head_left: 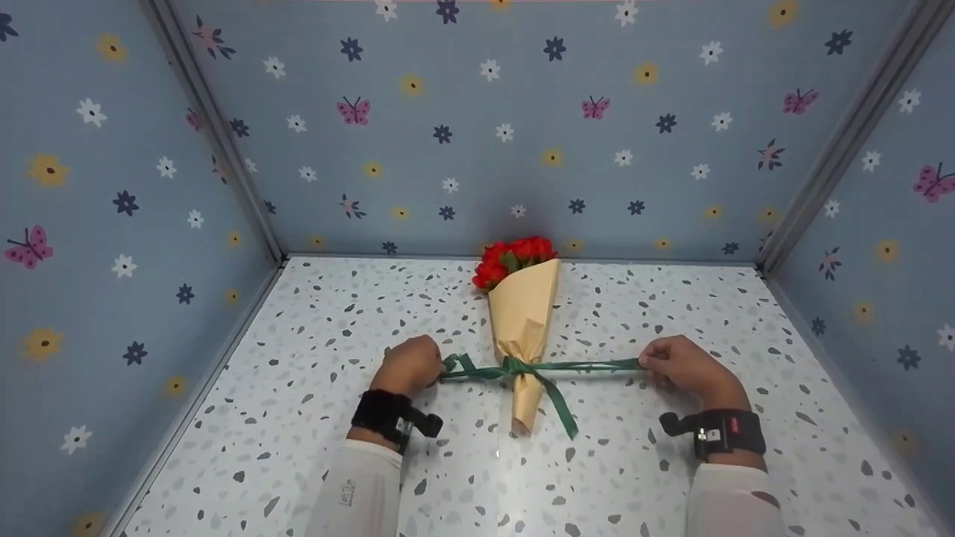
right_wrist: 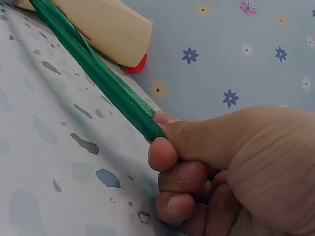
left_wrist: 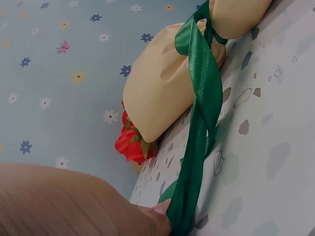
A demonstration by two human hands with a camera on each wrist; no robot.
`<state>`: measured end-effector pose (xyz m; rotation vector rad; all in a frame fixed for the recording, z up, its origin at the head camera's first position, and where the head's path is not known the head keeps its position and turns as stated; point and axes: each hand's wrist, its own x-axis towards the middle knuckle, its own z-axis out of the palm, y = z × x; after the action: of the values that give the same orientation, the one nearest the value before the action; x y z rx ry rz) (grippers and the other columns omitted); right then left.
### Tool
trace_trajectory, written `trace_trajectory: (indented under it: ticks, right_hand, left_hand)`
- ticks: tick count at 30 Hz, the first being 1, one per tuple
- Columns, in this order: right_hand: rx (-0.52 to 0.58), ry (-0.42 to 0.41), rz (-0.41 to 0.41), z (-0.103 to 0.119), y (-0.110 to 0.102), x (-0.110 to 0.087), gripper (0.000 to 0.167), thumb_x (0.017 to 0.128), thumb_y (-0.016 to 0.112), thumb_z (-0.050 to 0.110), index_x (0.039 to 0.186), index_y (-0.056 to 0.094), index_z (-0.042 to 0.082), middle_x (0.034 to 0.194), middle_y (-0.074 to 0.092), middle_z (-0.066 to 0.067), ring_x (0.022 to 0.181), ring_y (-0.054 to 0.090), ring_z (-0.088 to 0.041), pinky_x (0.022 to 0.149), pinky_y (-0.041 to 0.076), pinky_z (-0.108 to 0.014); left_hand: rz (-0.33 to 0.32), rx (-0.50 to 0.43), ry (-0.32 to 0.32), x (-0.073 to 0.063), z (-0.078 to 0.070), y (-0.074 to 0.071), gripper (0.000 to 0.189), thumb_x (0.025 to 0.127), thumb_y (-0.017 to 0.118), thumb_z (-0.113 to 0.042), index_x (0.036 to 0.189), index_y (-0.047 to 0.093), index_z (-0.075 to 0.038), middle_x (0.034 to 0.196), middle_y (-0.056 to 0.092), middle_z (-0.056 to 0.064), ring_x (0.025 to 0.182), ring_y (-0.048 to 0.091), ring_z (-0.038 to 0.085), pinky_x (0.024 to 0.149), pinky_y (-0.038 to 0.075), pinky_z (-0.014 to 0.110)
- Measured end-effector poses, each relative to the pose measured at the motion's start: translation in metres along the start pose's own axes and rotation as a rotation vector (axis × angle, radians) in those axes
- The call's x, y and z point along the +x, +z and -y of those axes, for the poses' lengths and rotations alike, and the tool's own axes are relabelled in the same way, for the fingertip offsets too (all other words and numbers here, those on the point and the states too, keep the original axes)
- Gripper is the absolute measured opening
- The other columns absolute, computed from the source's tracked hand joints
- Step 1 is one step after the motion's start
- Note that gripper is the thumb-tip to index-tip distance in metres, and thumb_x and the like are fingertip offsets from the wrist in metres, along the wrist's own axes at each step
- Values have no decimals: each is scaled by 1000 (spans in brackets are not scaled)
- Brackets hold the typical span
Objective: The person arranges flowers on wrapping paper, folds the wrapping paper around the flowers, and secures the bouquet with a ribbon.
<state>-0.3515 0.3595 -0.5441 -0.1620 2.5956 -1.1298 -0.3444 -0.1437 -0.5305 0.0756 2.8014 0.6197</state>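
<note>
A bouquet of red flowers [head_left: 515,259] in tan wrapping paper [head_left: 522,306] lies on the speckled table, blooms toward the back wall. Green ribbon [head_left: 515,367] is tied round its narrow waist, and one tail hangs down to the lower right. To the left of the bouquet, my left hand [head_left: 410,365] pinches one side of the ribbon. On the opposite side my right hand [head_left: 690,367] pinches the other, folded part between thumb and forefinger, clearly seen in the right wrist view [right_wrist: 197,157]. Both sides stretch nearly straight between the hands.
The speckled white table [head_left: 462,477] meets a blue flower-patterned back wall [head_left: 515,164]. Similar panels stand at the left [head_left: 97,298] and right [head_left: 880,246], joined by grey metal corner posts. Each wrist wears a black strap with a small camera.
</note>
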Motion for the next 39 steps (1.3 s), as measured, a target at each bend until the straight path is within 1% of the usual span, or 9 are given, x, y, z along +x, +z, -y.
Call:
trace_trajectory:
  ticks: [12,17,20,22,26,29,31,34,39]
  right_hand:
    - [17,49,27,6,1,2,26,114,71,26,116,82,3,86,76,-1,77,65,-14,73,54,-31]
    - [5,83,17,7,4,2,32,116,67,32,118,82,4,86,72,0,79,62,-16,74,52,-31]
    - [-18,65,-11,12,6,4,34,116,66,34,122,81,4,90,71,-1,83,60,-17,76,50,-33]
    - [-39,36,-38,18,8,7,34,116,67,34,125,80,4,95,72,-3,86,61,-18,78,51,-34]
    - [-59,-34,-58,30,12,13,32,115,69,31,128,80,4,106,77,-11,93,69,-21,83,54,-35]
    - [-52,-56,-52,42,17,17,30,114,71,31,126,81,6,110,79,-13,96,71,-23,84,55,-34]
    - [-52,-70,-36,50,20,18,30,113,71,32,126,81,7,109,79,-13,95,70,-24,81,55,-34]
    - [-40,-91,-30,63,24,18,29,113,70,30,127,80,6,106,77,-11,91,68,-23,78,55,-34]
    - [-33,-154,-64,77,29,17,27,114,68,24,128,79,3,102,76,-11,89,68,-21,78,55,-34]
  left_hand:
    - [75,-156,-26,1,3,-1,21,105,70,-18,86,74,-11,78,66,1,72,60,21,66,47,36]
    - [25,-188,-33,0,0,1,20,105,71,-21,115,77,-5,109,79,10,97,73,29,88,60,46]
    - [-82,-195,-37,4,-5,1,42,106,72,-27,140,72,-2,137,77,16,121,74,35,107,59,54]
    - [-166,-196,-22,7,-12,2,49,105,72,-29,149,70,-5,146,74,15,129,72,36,109,59,57]
    - [-240,-181,154,7,-33,6,38,108,73,-28,143,77,-11,134,75,13,118,74,33,96,61,54]
    - [-196,-172,338,1,-55,12,28,110,75,-28,133,82,-14,123,73,7,110,72,28,93,60,47]
    - [-162,-145,418,-4,-68,16,25,109,76,-27,129,85,-16,121,73,4,107,72,24,92,60,44]
    - [-156,-56,472,-9,-85,21,22,109,75,-22,127,87,-18,115,71,0,102,71,20,87,59,38]
    - [-149,109,474,-13,-96,25,28,108,74,-12,132,86,-21,113,67,0,93,66,15,81,58,33]
